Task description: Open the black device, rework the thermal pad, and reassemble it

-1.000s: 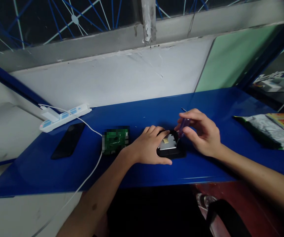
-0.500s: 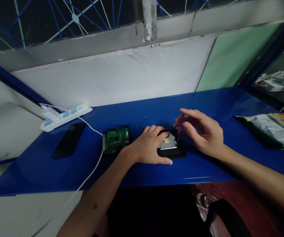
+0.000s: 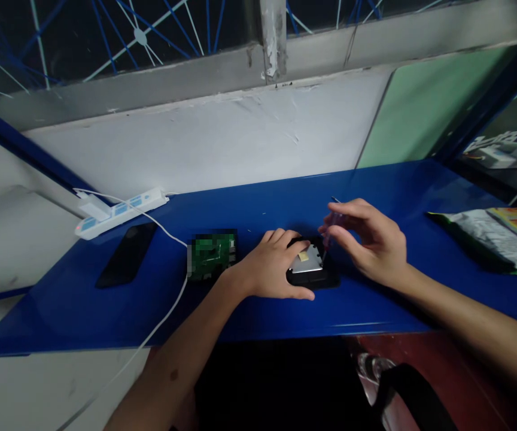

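A black case with a silver metal plate (image 3: 309, 261) in it lies on the blue table (image 3: 258, 317). Across its left side rests my left hand (image 3: 274, 263), fingers spread and pressing on the case. My right hand (image 3: 366, 239) is at the case's right side, its fingers closed around a small translucent purplish screwdriver (image 3: 331, 226). The screwdriver's thin shaft points down at the right edge of the metal plate; its exact contact is too small to tell. To the left of my left hand sits a green circuit board (image 3: 211, 256).
A black phone (image 3: 126, 255) lies at the left, beside a white power strip (image 3: 121, 212) with a plugged-in charger. Its white cable (image 3: 165, 316) runs over the table and down past the front edge. At the right lies a shiny snack bag (image 3: 496, 239).
The fingers of my right hand have shifted slightly around the screwdriver, and its upper end now shows above them. My left hand stays in place.
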Available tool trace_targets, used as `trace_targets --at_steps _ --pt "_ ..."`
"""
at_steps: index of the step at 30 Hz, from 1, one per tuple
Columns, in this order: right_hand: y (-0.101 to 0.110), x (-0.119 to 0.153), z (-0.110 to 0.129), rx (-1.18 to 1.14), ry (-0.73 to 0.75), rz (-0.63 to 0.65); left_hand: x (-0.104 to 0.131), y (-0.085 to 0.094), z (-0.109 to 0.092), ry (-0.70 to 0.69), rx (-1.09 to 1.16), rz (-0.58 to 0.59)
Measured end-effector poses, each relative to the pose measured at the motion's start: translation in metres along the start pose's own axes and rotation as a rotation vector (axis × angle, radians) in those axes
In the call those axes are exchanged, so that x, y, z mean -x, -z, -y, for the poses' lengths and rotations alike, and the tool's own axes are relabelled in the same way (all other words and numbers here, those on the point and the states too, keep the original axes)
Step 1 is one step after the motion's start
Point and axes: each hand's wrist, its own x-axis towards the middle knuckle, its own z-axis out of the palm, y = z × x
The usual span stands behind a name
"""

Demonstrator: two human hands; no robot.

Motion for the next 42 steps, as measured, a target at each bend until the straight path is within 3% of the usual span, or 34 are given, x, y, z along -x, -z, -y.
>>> trace_targets --at_steps 5,19,28,35,42 --pt "0.0014 -0.0004 -0.0049 -0.016 0.059 -0.006 0.0000 0.0024 -0.0017 0.008 -0.003 0.018" --pt "0.0040 0.0018 0.0020 -0.018 0.008 0.061 0.0005 0.0008 -0.0001 0.000 -0.003 0.006" --pt "0.0028 -0.0047 -0.0011 0.069 0.173 -0.046 0.0001 0.0006 0.0000 0.000 -0.007 0.011" --pt "0.0023 0.0002 0.0027 0.022 0.050 0.031 0.0001 0.0011 0.0004 -0.004 -0.009 0.009" --pt "0.0021 -0.0046 0.0006 0.081 0.190 -0.043 0.0004 0.0008 0.0003 -0.004 -0.006 0.008"
